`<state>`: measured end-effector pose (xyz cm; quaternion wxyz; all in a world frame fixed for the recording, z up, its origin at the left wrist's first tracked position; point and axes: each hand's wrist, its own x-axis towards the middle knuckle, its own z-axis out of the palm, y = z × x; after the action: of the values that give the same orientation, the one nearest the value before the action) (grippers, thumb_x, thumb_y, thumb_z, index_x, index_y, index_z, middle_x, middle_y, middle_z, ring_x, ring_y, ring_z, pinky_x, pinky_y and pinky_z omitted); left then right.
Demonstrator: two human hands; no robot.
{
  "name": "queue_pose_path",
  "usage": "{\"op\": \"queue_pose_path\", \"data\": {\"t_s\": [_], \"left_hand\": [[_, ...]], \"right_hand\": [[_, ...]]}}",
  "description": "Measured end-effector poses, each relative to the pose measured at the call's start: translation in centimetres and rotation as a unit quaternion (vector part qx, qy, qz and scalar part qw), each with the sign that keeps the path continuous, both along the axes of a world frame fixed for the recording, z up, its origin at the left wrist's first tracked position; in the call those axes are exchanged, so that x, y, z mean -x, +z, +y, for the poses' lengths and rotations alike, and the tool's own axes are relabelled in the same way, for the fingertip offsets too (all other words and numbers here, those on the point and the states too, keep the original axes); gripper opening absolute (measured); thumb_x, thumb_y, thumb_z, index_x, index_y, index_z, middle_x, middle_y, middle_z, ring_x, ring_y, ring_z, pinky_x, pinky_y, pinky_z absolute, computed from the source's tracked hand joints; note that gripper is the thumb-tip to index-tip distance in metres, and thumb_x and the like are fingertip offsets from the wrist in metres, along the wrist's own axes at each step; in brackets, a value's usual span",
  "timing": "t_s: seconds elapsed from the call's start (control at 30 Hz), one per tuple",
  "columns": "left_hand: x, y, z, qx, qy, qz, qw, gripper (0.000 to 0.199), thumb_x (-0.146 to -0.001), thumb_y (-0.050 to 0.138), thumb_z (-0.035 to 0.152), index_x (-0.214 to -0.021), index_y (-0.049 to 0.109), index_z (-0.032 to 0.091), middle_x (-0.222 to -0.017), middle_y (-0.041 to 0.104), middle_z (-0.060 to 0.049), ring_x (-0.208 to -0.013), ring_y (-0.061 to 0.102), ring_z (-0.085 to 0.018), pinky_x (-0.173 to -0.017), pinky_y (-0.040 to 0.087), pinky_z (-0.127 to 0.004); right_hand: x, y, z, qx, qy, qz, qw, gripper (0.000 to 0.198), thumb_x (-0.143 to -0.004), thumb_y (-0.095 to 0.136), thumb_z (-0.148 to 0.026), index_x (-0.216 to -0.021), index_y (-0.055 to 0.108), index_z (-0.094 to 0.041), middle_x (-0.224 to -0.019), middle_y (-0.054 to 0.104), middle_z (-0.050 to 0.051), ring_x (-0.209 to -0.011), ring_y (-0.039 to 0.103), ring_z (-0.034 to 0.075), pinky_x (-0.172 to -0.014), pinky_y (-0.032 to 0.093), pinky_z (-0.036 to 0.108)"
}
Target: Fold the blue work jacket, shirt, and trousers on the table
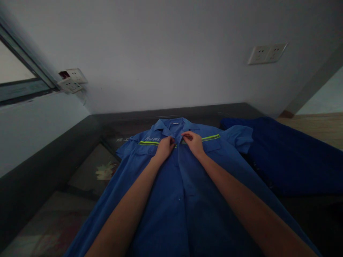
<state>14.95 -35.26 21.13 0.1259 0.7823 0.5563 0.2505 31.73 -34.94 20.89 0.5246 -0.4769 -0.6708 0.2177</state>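
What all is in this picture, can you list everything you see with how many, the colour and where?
Shirt: one, blue with a yellow-green chest stripe, laid out in the middle
Folded-looking cloth: one, darker blue, right of the shirt
Table: one, dark, under both
Flower shape: one, pale, left of the shirt; real or printed, I can't tell
Right-side sockets: two, white, on the back wall
Left-side sockets: two, white, by the left corner
Back wall: one, greyish white, behind the table
Window-like frame: one, grey-green, upper left
Floor: one patch, wood-toned, far right
Left hand: one, bare, at the shirt's front
Right hand: one, bare, at the shirt's front
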Motion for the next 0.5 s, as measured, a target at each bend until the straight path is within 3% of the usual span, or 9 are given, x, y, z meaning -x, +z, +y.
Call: {"op": "queue_pose_path", "data": {"t_s": [0.17, 0.5], "left_hand": [[-0.2, 0.0, -0.3, -0.019, 0.005, -0.023, 1.0, 0.01, -0.081, 0.062, 0.013, -0.09, 0.062, 0.014, -0.083, 0.068, -0.007, -0.077, 0.062, -0.019, -0.071, 0.045, -0.028], [-1.2, -0.5, 0.1, -0.047, -0.003, -0.055, 0.997, 0.011, -0.082, 0.055, 0.009, -0.088, 0.06, 0.016, -0.081, 0.067, -0.005, -0.074, 0.062, -0.018, -0.069, 0.044, -0.026]], "right_hand": [[0.5, -0.1, -0.1, -0.001, 0.031, -0.078, 0.996, 0.016, -0.074, 0.059, -0.009, -0.082, 0.071, -0.017, -0.083, 0.073, 0.004, -0.078, 0.067, 0.018, -0.074, 0.05, 0.028], [0.4, -0.5, 0.6, -0.031, 0.04, -0.077, 0.996, 0.018, -0.074, 0.059, -0.006, -0.081, 0.071, -0.018, -0.082, 0.071, 0.003, -0.074, 0.065, 0.017, -0.069, 0.05, 0.027]]}}
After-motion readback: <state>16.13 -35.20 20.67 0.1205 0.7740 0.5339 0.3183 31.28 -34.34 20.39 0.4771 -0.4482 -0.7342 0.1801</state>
